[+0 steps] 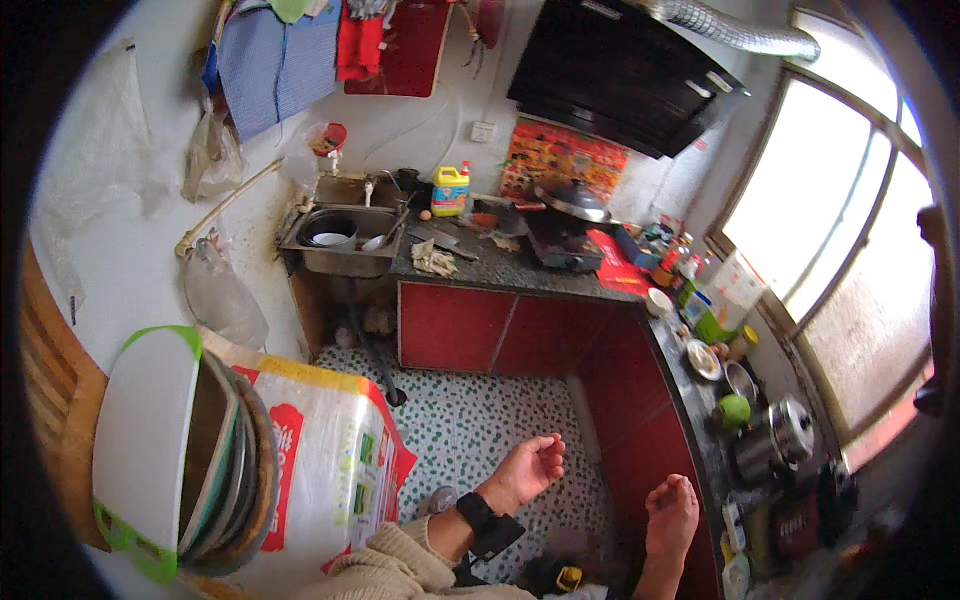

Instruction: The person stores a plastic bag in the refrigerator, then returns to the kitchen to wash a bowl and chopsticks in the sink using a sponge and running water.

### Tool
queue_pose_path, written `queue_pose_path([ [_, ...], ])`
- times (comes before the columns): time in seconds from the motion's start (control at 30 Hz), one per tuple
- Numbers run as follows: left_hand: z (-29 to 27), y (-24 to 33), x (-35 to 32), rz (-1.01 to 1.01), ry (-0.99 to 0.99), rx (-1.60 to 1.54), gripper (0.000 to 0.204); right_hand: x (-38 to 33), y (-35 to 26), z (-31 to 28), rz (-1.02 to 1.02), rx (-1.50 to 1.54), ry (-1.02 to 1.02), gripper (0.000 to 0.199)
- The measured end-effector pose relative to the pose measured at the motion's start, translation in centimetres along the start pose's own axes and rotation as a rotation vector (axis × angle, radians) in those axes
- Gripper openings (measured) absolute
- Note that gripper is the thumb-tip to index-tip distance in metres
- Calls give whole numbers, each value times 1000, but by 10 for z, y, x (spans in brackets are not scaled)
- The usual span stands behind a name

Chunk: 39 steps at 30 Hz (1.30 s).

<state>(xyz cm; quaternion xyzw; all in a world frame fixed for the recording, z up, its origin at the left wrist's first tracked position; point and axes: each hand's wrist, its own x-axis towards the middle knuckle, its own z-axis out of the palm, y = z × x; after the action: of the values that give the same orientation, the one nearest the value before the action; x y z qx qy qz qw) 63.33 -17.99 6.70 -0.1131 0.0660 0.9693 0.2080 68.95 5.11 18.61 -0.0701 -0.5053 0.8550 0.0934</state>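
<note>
Both hands hang in the air over the tiled floor, clear of the counters. My left hand (528, 470) is loosely curled, with its fingers a little apart and nothing in it. A black band (487, 520) with a dark block goes round that wrist, below a beige knit sleeve. To the right, beside the red cabinet fronts, my right hand (672, 508) has its fingers bent in and together; nothing shows in it. Neither hand touches anything. Nearest to the right hand is the counter's edge with a steel pot (775, 440) and a green round fruit or vegetable (733, 411).
A sink (350, 262) holds a black basin at the back left. A lidded wok (573, 200) sits on the stove under a black range hood (620, 75). Cutting boards (150, 440) lean at the left beside a white and red sack (330, 460). Bowls and bottles line the right counter.
</note>
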Motion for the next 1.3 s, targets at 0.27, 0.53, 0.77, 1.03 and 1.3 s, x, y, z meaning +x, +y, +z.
queue_pose_path([
  [0.27,17,186,93,224,5,-86,10,196,84,133,151,-166,-157,19],
  [0.53,12,337,115,554,126,-174,10,331,182,290,374,-235,-456,20],
  [0.77,10,441,119,850,244,-188,7,422,283,402,574,-352,-745,16],
  [1.03,15,536,141,1004,476,-104,4,528,413,454,202,-665,-1213,28],
  [1.3,-2,627,156,963,622,0,7,544,472,512,81,-947,-1348,42],
])
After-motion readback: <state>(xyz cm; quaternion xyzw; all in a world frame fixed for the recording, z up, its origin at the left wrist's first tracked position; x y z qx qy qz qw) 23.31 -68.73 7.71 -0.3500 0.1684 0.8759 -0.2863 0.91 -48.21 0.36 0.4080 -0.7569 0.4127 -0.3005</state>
